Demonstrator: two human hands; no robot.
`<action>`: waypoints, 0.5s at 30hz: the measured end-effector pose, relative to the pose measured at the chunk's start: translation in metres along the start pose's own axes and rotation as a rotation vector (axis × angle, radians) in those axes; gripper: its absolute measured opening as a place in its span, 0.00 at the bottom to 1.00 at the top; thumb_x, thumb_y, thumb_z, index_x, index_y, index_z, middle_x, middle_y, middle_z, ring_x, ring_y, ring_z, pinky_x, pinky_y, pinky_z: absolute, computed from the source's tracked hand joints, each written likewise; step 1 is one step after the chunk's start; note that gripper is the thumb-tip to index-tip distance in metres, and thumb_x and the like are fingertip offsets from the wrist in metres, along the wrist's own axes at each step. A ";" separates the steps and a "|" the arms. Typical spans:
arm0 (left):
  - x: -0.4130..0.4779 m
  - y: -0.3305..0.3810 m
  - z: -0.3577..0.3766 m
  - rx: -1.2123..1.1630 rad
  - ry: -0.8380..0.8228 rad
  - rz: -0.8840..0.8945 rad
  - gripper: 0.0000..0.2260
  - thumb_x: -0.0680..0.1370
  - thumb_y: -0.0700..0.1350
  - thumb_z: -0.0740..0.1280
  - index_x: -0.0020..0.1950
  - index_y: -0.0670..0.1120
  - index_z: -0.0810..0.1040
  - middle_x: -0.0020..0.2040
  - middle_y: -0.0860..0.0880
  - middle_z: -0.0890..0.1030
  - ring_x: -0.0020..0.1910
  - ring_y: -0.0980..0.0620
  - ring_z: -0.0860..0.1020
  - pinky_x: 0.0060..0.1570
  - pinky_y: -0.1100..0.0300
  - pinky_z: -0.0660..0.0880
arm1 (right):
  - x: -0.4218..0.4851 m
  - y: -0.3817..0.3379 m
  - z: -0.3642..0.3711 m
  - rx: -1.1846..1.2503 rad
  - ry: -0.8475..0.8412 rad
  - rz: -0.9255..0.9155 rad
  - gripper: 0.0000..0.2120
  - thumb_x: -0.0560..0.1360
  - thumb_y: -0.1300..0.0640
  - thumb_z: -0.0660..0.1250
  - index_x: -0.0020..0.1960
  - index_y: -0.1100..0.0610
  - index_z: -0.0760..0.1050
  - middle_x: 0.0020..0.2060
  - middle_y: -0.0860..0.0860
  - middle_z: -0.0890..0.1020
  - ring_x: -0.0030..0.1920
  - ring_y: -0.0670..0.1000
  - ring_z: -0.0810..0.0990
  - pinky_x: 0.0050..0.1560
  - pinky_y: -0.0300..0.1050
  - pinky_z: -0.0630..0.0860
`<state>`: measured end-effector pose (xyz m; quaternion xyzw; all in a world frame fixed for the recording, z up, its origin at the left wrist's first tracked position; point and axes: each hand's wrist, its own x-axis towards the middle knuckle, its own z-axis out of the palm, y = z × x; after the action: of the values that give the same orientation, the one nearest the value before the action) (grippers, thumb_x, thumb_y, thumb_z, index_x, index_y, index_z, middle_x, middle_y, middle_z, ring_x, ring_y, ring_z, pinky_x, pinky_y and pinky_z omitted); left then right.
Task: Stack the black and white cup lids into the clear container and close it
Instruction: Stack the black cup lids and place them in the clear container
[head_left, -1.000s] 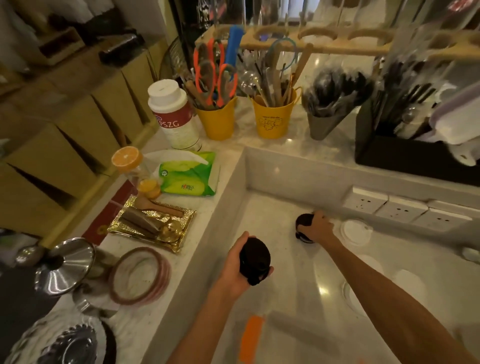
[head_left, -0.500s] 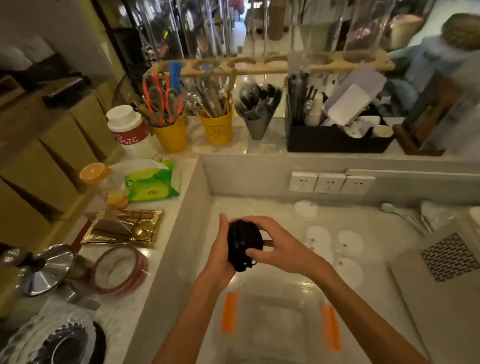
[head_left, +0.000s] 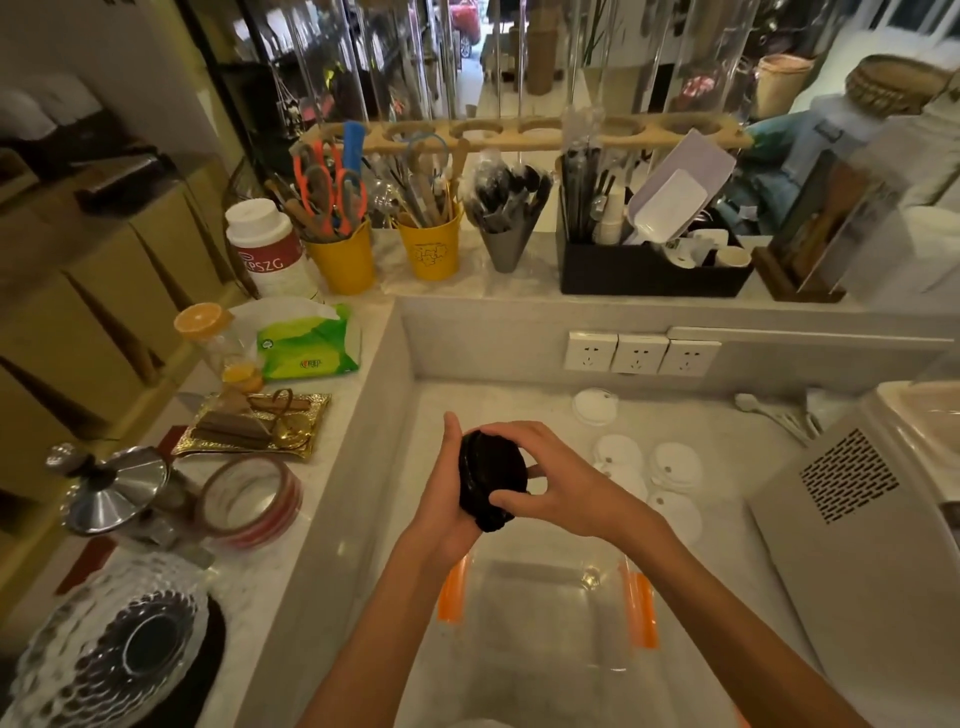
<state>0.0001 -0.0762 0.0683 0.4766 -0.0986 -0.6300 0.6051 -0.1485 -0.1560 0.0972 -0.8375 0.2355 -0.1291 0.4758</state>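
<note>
A stack of black cup lids (head_left: 493, 480) stands on edge between both hands, above the lower counter. My left hand (head_left: 447, 499) cups it from the left and underneath. My right hand (head_left: 550, 486) grips it from the right, fingers over the top and front. Below the hands sits the clear container (head_left: 540, 618), open, with orange clips on its left and right sides. Several white cup lids (head_left: 670, 465) lie flat on the counter to the right, and one white lid (head_left: 595, 406) lies apart near the back wall.
A perforated grey machine (head_left: 852, 499) fills the right side. Wall sockets (head_left: 641, 353) line the back. The raised ledge at left holds a tape roll (head_left: 252, 501), gold tray (head_left: 254, 423), tissue pack (head_left: 309, 343) and metal lid (head_left: 117, 491). Yellow utensil cups (head_left: 434, 249) stand behind.
My right hand left the counter with a black lid and joined it to the stack in my left hand. The view swung right and the container came into sight below.
</note>
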 end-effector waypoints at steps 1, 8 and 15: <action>-0.002 0.000 0.000 -0.002 -0.012 -0.017 0.37 0.73 0.76 0.59 0.66 0.49 0.81 0.63 0.41 0.84 0.62 0.42 0.82 0.54 0.45 0.82 | -0.001 0.000 -0.001 -0.010 -0.025 -0.005 0.31 0.74 0.48 0.72 0.73 0.37 0.63 0.68 0.42 0.67 0.69 0.39 0.68 0.66 0.37 0.74; -0.015 -0.001 0.008 0.087 -0.015 0.003 0.36 0.72 0.75 0.62 0.67 0.50 0.80 0.63 0.42 0.84 0.61 0.43 0.83 0.50 0.50 0.83 | -0.008 -0.004 0.000 -0.027 -0.011 0.001 0.32 0.74 0.47 0.71 0.74 0.37 0.62 0.68 0.41 0.67 0.68 0.42 0.69 0.67 0.42 0.75; -0.023 -0.001 0.005 -0.039 -0.126 0.186 0.19 0.76 0.53 0.73 0.64 0.48 0.77 0.67 0.39 0.79 0.63 0.37 0.80 0.57 0.41 0.79 | -0.030 0.004 -0.017 0.424 0.113 0.106 0.22 0.79 0.48 0.67 0.73 0.42 0.70 0.67 0.37 0.77 0.67 0.39 0.76 0.66 0.39 0.75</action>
<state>-0.0087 -0.0584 0.0812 0.4130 -0.1682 -0.6019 0.6625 -0.1824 -0.1547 0.1029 -0.6966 0.2731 -0.1972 0.6334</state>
